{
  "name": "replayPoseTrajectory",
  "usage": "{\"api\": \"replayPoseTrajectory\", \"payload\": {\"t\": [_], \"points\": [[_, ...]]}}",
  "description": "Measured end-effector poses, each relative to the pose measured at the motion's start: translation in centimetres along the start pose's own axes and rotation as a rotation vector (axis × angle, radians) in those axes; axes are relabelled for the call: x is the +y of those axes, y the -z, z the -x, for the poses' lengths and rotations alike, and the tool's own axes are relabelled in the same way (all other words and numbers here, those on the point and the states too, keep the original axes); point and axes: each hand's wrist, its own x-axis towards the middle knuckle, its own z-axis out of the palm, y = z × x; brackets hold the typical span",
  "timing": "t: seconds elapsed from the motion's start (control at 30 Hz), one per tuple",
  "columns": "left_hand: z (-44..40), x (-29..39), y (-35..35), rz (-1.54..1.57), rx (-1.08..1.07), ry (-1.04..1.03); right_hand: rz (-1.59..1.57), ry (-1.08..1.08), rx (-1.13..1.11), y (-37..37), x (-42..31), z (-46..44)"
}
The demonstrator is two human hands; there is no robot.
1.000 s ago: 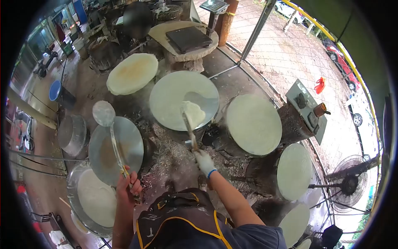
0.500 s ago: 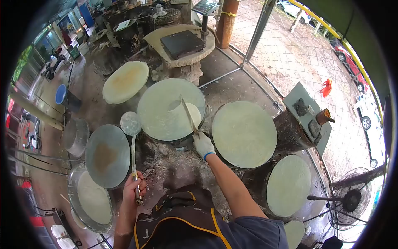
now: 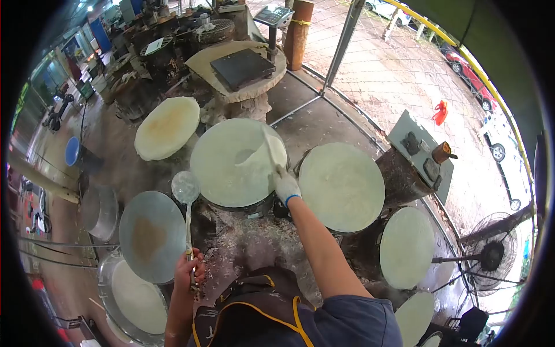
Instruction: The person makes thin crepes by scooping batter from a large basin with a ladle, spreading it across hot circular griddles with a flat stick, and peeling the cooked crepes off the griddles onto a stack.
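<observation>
My left hand is closed around the handle of a long ladle, whose round, batter-coated bowl hangs beside the central griddle. My right hand, in a white glove, grips a long flat spatula at the right edge of that griddle. Pale batter covers the round griddle in a thin sheet, with a curved mark near its middle. Some whitish batter lies along the blade. The spatula's handle is mostly hidden in the glove.
Another batter-covered griddle stands to the right, with a smaller one beyond. At left are a bare grey disc with a brown patch and a batter tub. A browned flatbread and a fan flank the area.
My right hand has swept the spatula rightward to the central griddle's edge. The ladle stays in my left hand, and the whole view has shifted slightly.
</observation>
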Motion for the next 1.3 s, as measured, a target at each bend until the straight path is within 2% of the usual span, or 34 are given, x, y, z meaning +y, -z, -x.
{"api": "replayPoseTrajectory", "payload": {"t": [0.03, 0.13, 0.23, 0.33, 0.37, 0.47, 0.5, 0.6, 0.63, 0.73, 0.77, 0.87, 0.9, 1.0, 1.13, 1.17, 1.2, 1.27, 1.3], "points": [[-0.1, 0.3, 0.4, 0.001, -0.002, 0.012, 0.016, 0.003, -0.050, -0.3, -0.5, 0.3], [-0.3, 1.2, 1.5, 0.013, -0.010, 0.051, -0.275, 0.266, -0.052, -3.9, 2.4, 5.2], [-0.3, 1.8, 2.5, 0.026, 0.003, 0.101, -0.761, -0.148, 0.242, -6.9, 3.1, 7.4], [-0.7, 2.4, 3.2, 0.043, 0.023, 0.145, -0.899, -0.424, 0.147, -7.6, -1.3, 7.5], [-0.9, 2.5, 3.2, 0.065, 0.018, 0.155, -0.804, -0.368, 0.073, -6.2, -3.1, 7.2], [-1.2, 2.3, 2.5, 0.094, -0.006, 0.173, -0.529, -0.014, 0.103, -5.0, 0.0, 3.5], [-1.4, 2.2, 2.1, 0.097, -0.016, 0.175, -0.673, -0.175, 0.075, -4.7, 1.1, 2.9], [-2.1, 1.8, 1.0, 0.045, 0.023, 0.212, -0.552, -0.212, 0.102, -4.8, 2.4, 3.4], [-2.4, 1.6, 0.7, 0.058, 0.011, 0.221, -0.563, -0.290, -0.037, -4.7, 1.5, 3.1], [-3.0, 0.1, -0.4, 0.091, 0.001, 0.255, -0.247, 0.050, -0.163, -2.5, 2.0, -1.4], [-3.2, -0.3, -0.8, 0.088, 0.005, 0.266, -0.287, 0.164, -0.183, -1.5, 2.7, -3.1], [-3.1, -1.3, -2.4, 0.122, 0.017, 0.267, -0.662, -0.132, -0.033, 1.8, 0.0, -3.1], [-2.9, -1.6, -2.7, 0.139, 0.020, 0.263, -0.505, -0.129, -0.050, 0.9, 1.6, -3.7], [-3.2, -2.5, -2.9, 0.242, 0.043, 0.293, -0.548, -0.087, -0.367, -0.5, 2.5, -2.4], [-4.4, -3.3, -1.6, 0.182, 0.031, 0.301, -0.505, 0.012, -0.475, 0.6, 3.2, -7.1], [-4.9, -3.3, -1.4, 0.141, 0.023, 0.294, -0.681, -0.034, -0.337, 0.0, 2.9, -7.8], [-5.3, -3.1, -1.4, 0.102, 0.015, 0.289, -0.624, -0.044, -0.352, 0.1, 2.5, -7.2], [-6.3, -2.1, -3.2, -0.053, 0.126, 0.266, -0.509, -0.066, -0.383, 0.9, 1.1, -5.2], [-7.1, -1.5, -4.3, -0.131, 0.174, 0.253, -0.542, -0.110, -0.486, 1.0, 1.6, -4.0]]}}
